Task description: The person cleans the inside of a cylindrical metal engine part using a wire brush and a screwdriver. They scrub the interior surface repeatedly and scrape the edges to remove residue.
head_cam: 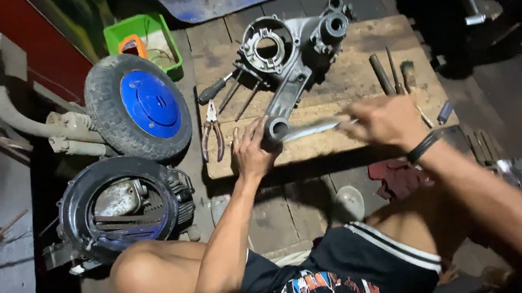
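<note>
From the head view, your left hand [252, 150] wraps its curled fingers around the near tubular end of the grey engine casing [290, 56], thumb and fingers closed on the metal, gripping it firmly. The casing lies flat on the wooden board [357, 75], its round bearing opening at the far end and its long arm reaching back toward you.

Your right hand [384, 120] is closed around a long thin metal tool [311, 128], which looks like a blade or file; motion blur hides exactly how your fingers sit on it. The tool's tip lies against the casing's near end, just beside your left hand. A black band sits on your right wrist.

Left of the casing on the board lie red-handled pliers [211, 132] and a black-handled screwdriver [219, 87], with two thin rods next to them. Right of the casing, a few dark punches or chisels [389, 71] rest on the board, well apart from your hands.

Further left of the casing, off the board, a small wheel with a blue hub [138, 106] leans over a round black engine housing [119, 206]. Beyond the wheel stands a green plastic bin [155, 31]. A dark red rag [396, 174] lies on the floor under your right forearm
</note>
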